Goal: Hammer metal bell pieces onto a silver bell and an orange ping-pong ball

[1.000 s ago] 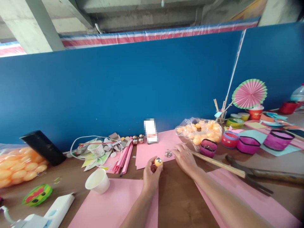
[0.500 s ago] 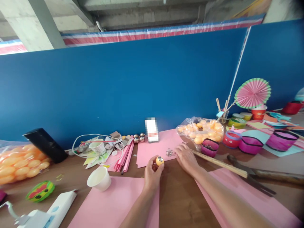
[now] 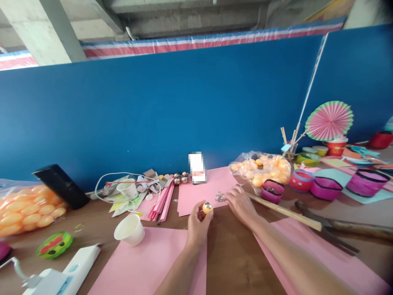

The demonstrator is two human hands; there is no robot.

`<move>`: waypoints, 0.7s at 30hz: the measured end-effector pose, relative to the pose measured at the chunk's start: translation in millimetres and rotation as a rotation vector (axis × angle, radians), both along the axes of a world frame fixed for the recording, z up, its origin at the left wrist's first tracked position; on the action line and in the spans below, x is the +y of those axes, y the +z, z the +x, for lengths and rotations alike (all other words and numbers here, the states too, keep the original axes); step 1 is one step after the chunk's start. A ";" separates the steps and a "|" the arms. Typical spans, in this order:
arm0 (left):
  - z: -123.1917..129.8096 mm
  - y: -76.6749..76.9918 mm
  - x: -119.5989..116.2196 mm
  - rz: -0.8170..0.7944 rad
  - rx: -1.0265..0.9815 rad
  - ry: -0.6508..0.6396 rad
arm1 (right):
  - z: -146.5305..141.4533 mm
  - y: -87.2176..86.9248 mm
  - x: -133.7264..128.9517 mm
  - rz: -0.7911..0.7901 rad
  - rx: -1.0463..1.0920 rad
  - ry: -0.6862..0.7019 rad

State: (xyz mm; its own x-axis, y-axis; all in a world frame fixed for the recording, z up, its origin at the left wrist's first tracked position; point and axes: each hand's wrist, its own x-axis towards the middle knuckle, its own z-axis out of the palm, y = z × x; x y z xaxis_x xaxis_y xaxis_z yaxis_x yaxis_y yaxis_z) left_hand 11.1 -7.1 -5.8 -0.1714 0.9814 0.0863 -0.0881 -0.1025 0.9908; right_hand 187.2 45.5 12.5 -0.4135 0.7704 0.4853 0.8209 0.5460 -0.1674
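My left hand (image 3: pixel 198 225) is closed on a small yellow-orange ball (image 3: pixel 207 208) between thumb and fingers, above the brown table. Shiny silver pieces sit on the ball's upper side. Palm down, my right hand (image 3: pixel 241 205) rests on the edge of a pink sheet (image 3: pixel 211 180), its fingers stretched out and slightly apart. Its fingertips reach the side of a small heap of silver pieces (image 3: pixel 220 197), too small to name surely. Several silver-covered balls (image 3: pixel 181 178) stand together behind, left of a blurred white upright object (image 3: pixel 197 168).
A white cup (image 3: pixel 129 230) stands on the left pink sheet (image 3: pixel 147 262). Bags of orange balls lie at left (image 3: pixel 27 209) and right (image 3: pixel 270 166). A wooden stick (image 3: pixel 285 211) and a hammer-like tool (image 3: pixel 344 225) lie right. A blue partition (image 3: pixel 184 102) borders the table.
The view has shifted slightly, moving everything a little to the right. Both hands keep nearly the same places, the ball still in my left hand.
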 end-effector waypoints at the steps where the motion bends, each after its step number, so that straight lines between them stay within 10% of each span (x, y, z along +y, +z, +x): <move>1: 0.5 -0.4 0.2 0.001 0.001 0.006 | 0.0 0.3 -0.1 -0.004 0.002 0.003; 21: -0.4 1.3 -1.3 -0.024 -0.041 -0.014 | -7.1 -2.3 -7.9 0.022 0.221 -0.027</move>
State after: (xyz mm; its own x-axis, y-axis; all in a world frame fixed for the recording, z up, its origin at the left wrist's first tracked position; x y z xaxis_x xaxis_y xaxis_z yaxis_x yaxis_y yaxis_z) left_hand 10.7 -8.4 -4.5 -0.1606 0.9855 0.0553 -0.1303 -0.0767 0.9885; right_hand 180.1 37.6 10.3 -0.2747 0.7678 0.5788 0.7801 0.5299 -0.3327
